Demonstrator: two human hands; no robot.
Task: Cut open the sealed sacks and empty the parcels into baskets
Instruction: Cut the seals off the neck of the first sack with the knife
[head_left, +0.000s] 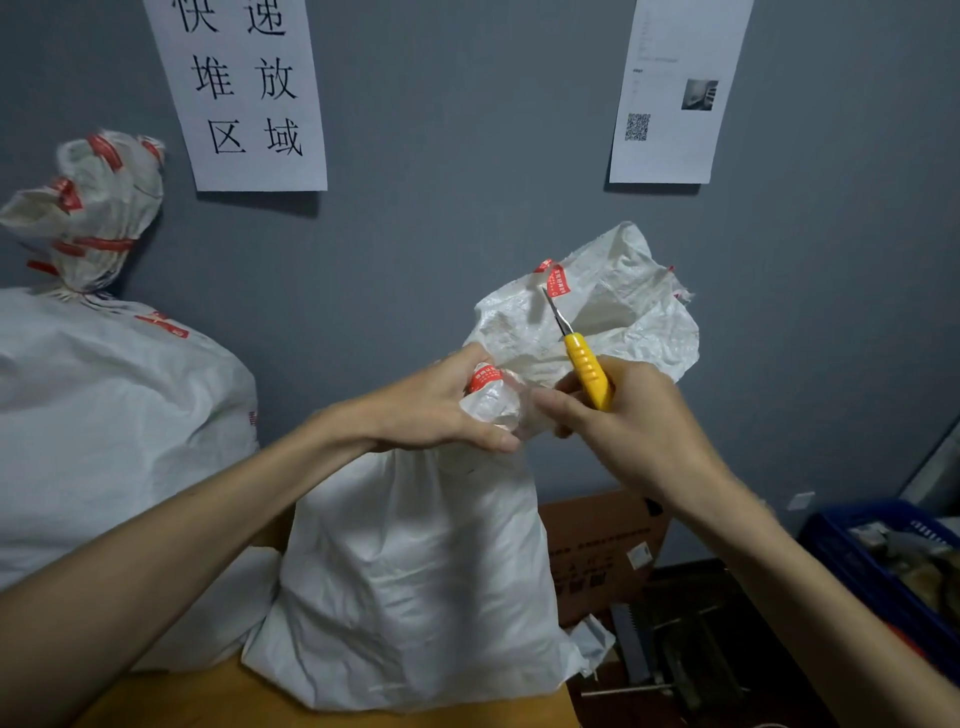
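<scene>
The sack (415, 571) you are working on stands on the tabletop (249, 699) from the centre down to 6 o'clock. It is white woven plastic, creased, its neck bunched tight under a red printed band, and its crumpled top flares out above towards 1 o'clock. Your left hand (436, 402) grips that neck, fingers (483, 439) curled round it. Your right hand (641, 415), just beside it at 3 o'clock, is closed round the yellow handle of the knife (587, 371). The thin blade points up to 11 o'clock and lies against the flared top, near a red tag.

You have two sacks in view. The second sack (104, 415), at 9 o'clock, has a knotted neck with red bands. There is one knife and one blue basket (852, 551) at 4 o'clock; its contents are too blurred to tell. One cardboard box (597, 545) sits behind the sack at 5 o'clock. Two paper sheets hang on the grey wall: a printed sign (249, 98) at 11 o'clock and a notice (670, 93) at 1 o'clock.
</scene>
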